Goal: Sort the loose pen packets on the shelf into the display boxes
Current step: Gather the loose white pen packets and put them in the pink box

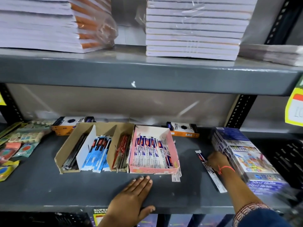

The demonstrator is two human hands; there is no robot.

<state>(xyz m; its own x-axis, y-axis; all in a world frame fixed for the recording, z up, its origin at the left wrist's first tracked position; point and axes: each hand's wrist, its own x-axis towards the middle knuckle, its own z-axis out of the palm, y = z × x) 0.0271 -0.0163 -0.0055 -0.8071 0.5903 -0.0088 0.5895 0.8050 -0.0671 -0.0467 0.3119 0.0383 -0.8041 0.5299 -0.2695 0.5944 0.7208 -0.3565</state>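
Note:
A pink display box holds several white and blue pen packets. To its left, a brown cardboard box has three slots with dark, blue and red packets. One loose white packet lies on the grey shelf to the right of the pink box. My right hand rests over the far part of that packet, fingers curled against the stacked blue boxes; whether it grips the packet is hidden. My left hand lies flat on the shelf's front edge, holding nothing.
Two orange and black boxes stand at the back of the shelf. Colourful packaged items lie at the left. A black crate sits at the far right. Stacks of notebooks fill the shelf above.

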